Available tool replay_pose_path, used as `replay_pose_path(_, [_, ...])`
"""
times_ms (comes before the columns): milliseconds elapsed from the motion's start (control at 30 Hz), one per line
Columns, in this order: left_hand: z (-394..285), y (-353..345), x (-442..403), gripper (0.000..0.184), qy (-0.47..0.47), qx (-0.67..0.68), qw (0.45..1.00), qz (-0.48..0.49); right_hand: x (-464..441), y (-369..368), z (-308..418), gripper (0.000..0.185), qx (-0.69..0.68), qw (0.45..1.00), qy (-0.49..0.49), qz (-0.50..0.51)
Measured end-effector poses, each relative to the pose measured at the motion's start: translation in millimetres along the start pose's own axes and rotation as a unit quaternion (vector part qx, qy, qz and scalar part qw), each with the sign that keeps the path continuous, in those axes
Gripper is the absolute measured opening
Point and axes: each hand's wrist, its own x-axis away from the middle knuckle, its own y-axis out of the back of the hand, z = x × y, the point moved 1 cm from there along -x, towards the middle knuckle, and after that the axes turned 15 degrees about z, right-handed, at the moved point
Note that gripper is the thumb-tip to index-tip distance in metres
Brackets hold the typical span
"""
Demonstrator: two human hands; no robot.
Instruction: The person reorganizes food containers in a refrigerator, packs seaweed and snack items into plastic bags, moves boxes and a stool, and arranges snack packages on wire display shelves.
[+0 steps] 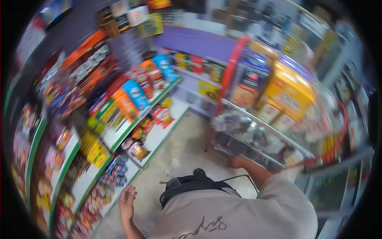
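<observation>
My left hand [127,197] hangs beside the lower shelves on the left, its fingers loosely bent and apart, with nothing visible in it. The nearest goods are small packets [93,205] on the bottom shelf and dark blue small items [114,172] above them. My right hand [236,161] is low in front of the red-framed display rack [227,75], by its lower wire tier. Blur hides its fingers, and I cannot tell whether it touches the rack or holds anything. A black waist bag [191,185] sits at my front.
Green-edged shelves [159,97] with snack bags and packets line the left. Yellow boxes [288,89] stand on the rack at right, above plastic-wrapped goods [250,127]. A glass case [338,183] is at far right. Pale floor [187,147] runs between shelves and rack.
</observation>
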Motion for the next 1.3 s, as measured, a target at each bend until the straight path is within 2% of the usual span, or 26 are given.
replay_pose_path(33, [-2, -5, -14, 0.039, -0.007, 0.002, 0.999, 0.034, 24, -23, -13, 0.045, -0.029, 0.999, -0.027, -0.009])
replay_pose_path(100, [-12, -23, -38, 0.04, -0.008, -0.005, 0.995, 0.097, 72, -60, -35, 0.052, -0.076, 0.99, -0.111, 0.034])
replay_pose_path(200, [-25, -53, -71, 0.041, -0.015, -0.016, 0.983, 0.181, 140, -146, -72, 0.052, -0.146, 0.964, -0.221, 0.029])
replay_pose_path(333, [-53, -106, -109, 0.039, -0.058, -0.045, 0.959, 0.275, 240, -244, -71, 0.056, -0.219, 0.922, -0.312, 0.067])
replay_pose_path(433, [-88, -156, -113, 0.04, -0.086, -0.068, 0.938, 0.328, 277, -320, -72, 0.058, -0.27, 0.894, -0.339, 0.116])
replay_pose_path(533, [-101, -193, -110, 0.039, -0.107, -0.071, 0.913, 0.386, 287, -368, -62, 0.058, -0.321, 0.879, -0.339, 0.095])
replay_pose_path(700, [-103, -256, -86, 0.039, -0.115, -0.074, 0.893, 0.428, 311, -349, -52, 0.056, -0.357, 0.881, -0.306, 0.054])
replay_pose_path(833, [-100, -321, -47, 0.039, -0.103, -0.103, 0.884, 0.445, 352, -371, -79, 0.05, -0.37, 0.88, -0.292, -0.064])
replay_pose_path(867, [-99, -343, -36, 0.039, -0.105, -0.103, 0.883, 0.445, 378, -366, -80, 0.05, -0.37, 0.879, -0.292, -0.066])
replay_pose_path(933, [-99, -387, -12, 0.039, -0.114, -0.107, 0.862, 0.483, 431, -365, -76, 0.046, -0.44, 0.821, -0.316, -0.177])
replay_pose_path(967, [-105, -412, 2, 0.039, -0.116, -0.11, 0.858, 0.487, 439, -406, -96, 0.046, -0.445, 0.818, -0.318, -0.18])
replay_pose_path(1033, [-116, -462, 36, 0.038, -0.134, -0.102, 0.822, 0.543, 449, -521, -137, 0.046, -0.357, 0.853, -0.312, -0.218])
replay_pose_path(1100, [-122, -504, 65, 0.038, -0.142, -0.096, 0.798, 0.578, 513, -527, -112, 0.048, -0.403, 0.805, -0.428, -0.078])
replay_pose_path(1133, [-127, -525, 74, 0.038, -0.152, -0.082, 0.778, 0.605, 527, -575, -113, 0.052, -0.405, 0.8, -0.443, -0.024])
replay_pose_path(1167, [-126, -545, 81, 0.038, -0.148, -0.063, 0.762, 0.627, 555, -593, -94, 0.052, -0.417, 0.779, -0.468, -0.022])
replay_pose_path(1200, [-132, -561, 87, 0.038, -0.157, -0.06, 0.757, 0.631, 560, -663, -91, 0.054, -0.412, 0.776, -0.475, -0.051])
replay_pose_path(1233, [-136, -577, 94, 0.038, -0.146, -0.083, 0.743, 0.648, 581, -678, -73, 0.054, -0.464, 0.741, -0.485, -0.03])
replay_pose_path(1300, [-139, -610, 106, 0.038, -0.119, -0.087, 0.714, 0.684, 607, -719, -34, 0.055, -0.494, 0.716, -0.493, -0.026])
